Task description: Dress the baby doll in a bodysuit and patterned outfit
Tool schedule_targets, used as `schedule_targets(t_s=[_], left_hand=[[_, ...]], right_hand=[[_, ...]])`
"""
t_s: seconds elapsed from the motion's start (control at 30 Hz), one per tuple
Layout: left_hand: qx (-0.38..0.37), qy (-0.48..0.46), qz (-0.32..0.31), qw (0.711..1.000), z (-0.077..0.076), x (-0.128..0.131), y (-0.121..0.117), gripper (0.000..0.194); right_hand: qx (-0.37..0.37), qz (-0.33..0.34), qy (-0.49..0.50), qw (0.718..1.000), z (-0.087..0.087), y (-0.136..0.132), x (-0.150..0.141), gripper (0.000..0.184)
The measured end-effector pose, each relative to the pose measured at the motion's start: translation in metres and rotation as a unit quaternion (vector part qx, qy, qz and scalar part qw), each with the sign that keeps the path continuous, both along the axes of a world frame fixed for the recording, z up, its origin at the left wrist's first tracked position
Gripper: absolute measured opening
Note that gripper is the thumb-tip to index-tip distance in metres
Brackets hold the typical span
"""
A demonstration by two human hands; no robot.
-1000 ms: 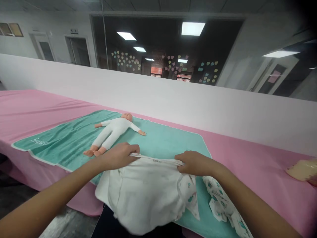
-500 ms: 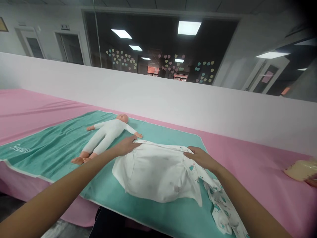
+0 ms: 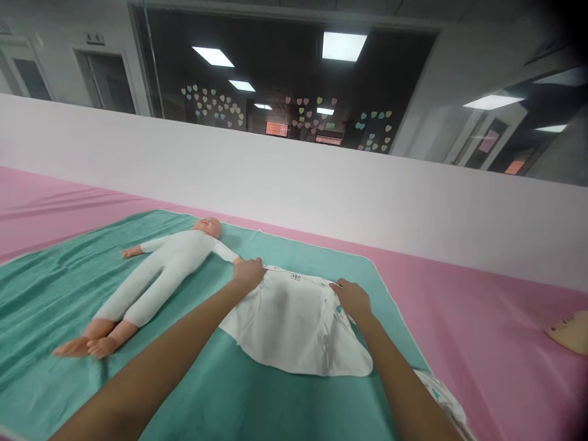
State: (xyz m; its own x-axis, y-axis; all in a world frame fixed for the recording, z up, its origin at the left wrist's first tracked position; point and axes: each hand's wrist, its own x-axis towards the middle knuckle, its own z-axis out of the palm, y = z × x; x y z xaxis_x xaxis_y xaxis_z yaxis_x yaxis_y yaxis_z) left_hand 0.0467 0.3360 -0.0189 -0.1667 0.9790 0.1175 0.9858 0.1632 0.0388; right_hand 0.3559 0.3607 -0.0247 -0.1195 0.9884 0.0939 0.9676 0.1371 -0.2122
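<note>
A small white baby shirt (image 3: 291, 327) with a printed label near its top edge is spread between my hands. My left hand (image 3: 250, 271) is closed on its upper left corner, close to the doll's hand. The upper right corner is pinched in my right hand (image 3: 353, 298), where a bit of green-patterned fabric shows. To the left, a baby doll (image 3: 172, 260) in a white body suit lies on its back with arms spread. Under both lies a green towel (image 3: 312, 248). My right forearm partly hides a patterned cloth (image 3: 441, 395).
A pink sheet (image 3: 478, 318) covers the surface around the towel. Behind it runs a low white wall (image 3: 294, 184) with a dark window (image 3: 294, 73) above. At the far right edge lies a beige object (image 3: 569, 334), cut off by the frame.
The view has shifted closer and a little to the right. The baby shirt now hangs flatter, and its label has come into view. Both hands still hold its top corners.
</note>
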Motion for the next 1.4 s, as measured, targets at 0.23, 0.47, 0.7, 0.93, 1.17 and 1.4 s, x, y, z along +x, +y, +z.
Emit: schedule_targets(t_s=[0.23,0.47,0.7,0.93,1.17,1.4], left_hand=[[0.041,0.004,0.018,0.999,-0.026,0.007,0.023,0.027],[0.185,0.040,-0.091,0.978,-0.042,0.043,0.005,0.037],[0.048,-0.081,-0.165,0.982,-0.069,0.078,-0.011,0.043],[0.081,-0.072,-0.106,0.988,-0.073,0.047,0.005,0.051],[0.157,-0.033,-0.128,0.979,-0.065,0.041,0.002,0.052],[0.143,0.000,-0.134,0.981,-0.050,0.045,0.000,0.055]], right_hand=[[0.106,-0.002,-0.074,0.992,-0.041,0.036,-0.013,0.037],[0.239,0.049,-0.100,0.965,-0.054,0.040,-0.022,0.021],[0.120,0.166,0.011,0.979,-0.068,0.000,-0.090,0.041],[0.027,0.075,0.008,0.997,-0.074,0.006,-0.092,0.062],[0.050,0.073,0.002,0.996,-0.064,0.012,-0.078,0.063],[0.077,0.086,-0.057,0.992,-0.054,0.012,-0.077,0.062]])
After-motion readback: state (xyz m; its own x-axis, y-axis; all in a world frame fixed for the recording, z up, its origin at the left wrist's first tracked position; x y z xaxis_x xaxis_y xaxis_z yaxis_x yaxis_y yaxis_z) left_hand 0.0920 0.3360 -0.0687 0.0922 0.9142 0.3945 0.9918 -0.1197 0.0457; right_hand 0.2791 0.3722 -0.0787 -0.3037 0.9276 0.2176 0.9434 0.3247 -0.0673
